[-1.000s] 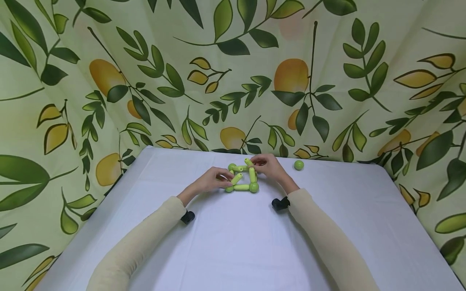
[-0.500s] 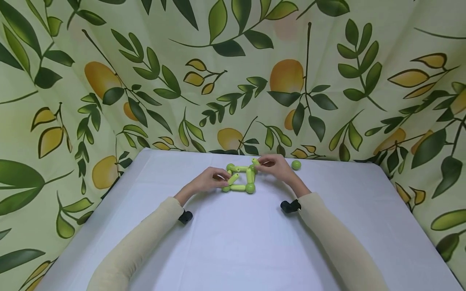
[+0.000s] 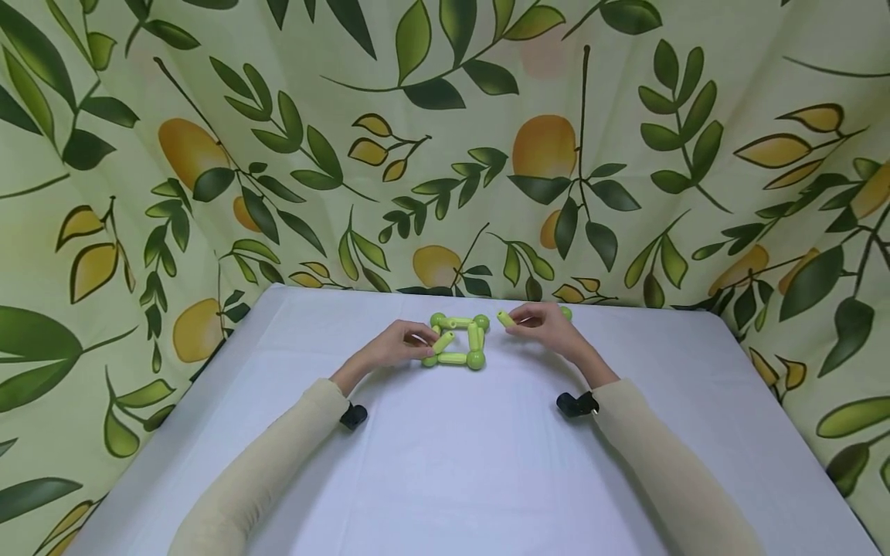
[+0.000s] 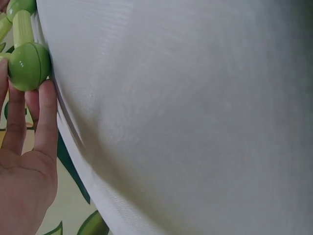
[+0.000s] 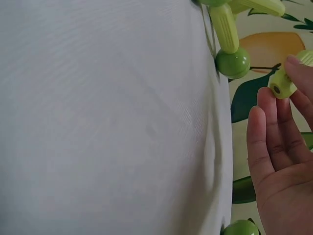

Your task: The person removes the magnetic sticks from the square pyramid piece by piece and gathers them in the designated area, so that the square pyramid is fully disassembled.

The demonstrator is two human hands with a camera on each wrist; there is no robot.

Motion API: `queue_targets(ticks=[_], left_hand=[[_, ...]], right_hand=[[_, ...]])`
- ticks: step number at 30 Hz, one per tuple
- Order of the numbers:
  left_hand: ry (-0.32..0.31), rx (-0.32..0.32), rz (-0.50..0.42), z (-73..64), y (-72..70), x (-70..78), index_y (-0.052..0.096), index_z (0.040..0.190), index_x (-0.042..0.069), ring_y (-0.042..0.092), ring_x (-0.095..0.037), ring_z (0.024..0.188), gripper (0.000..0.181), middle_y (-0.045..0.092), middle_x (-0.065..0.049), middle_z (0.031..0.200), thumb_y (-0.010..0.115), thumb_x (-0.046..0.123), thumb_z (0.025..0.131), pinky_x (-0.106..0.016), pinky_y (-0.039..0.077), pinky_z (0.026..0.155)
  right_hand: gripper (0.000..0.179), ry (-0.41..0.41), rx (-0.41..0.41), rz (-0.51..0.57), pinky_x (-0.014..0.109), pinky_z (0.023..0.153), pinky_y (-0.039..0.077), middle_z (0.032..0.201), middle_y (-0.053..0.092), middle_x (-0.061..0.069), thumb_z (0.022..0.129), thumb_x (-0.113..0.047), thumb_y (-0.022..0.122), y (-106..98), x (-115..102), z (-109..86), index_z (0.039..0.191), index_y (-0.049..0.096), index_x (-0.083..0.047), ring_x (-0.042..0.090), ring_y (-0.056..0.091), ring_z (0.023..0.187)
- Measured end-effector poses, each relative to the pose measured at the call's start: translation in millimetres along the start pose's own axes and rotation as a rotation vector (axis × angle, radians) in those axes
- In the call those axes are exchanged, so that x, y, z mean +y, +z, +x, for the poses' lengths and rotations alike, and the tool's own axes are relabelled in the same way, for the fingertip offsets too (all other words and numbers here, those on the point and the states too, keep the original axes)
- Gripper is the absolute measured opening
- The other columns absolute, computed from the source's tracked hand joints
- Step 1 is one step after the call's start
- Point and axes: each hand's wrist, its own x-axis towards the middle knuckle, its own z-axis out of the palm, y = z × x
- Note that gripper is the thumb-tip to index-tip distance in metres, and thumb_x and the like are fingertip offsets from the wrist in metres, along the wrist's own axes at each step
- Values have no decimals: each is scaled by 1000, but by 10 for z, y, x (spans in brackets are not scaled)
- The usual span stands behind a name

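While the right hand (image 3: 547, 327) is apart from the green frame (image 3: 453, 359), left hand (image 3: 396, 343): thumb and fingers, closed in, grip its near left corner on the white table (image 3: 445, 463).
Loose stick (image 3: 505, 318): pinched between the right thumb and fingers, right of the frame.
Loose ball (image 3: 566, 313): behind the right hand (it peeks out).

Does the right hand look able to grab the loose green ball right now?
Probably not straight away: the loose green ball lies close by the right hand, but that hand is pinching a green rod.
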Motion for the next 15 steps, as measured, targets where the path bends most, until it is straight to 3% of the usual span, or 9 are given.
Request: queue_targets(ticks=[6, 15], left_hand=[[1, 1, 9, 2, 0, -9, 72, 120, 4, 63, -21, 105, 27, 69, -5, 115, 75, 8, 94, -36, 49, 97], [11, 13, 38, -6, 10, -14, 72, 119, 4, 64, -21, 103, 33, 69, -5, 113, 82, 5, 87, -32, 51, 94]], right_hand=[[28, 19, -2, -1, 28, 82, 54, 108, 70, 10, 87, -14, 83, -68, 37, -95, 111, 75, -2, 26, 67, 95], [29, 34, -12, -37, 24, 82, 53, 110, 70, 13, 90, -12, 81, -177, 18, -204, 114, 73, 2, 28, 66, 98]])
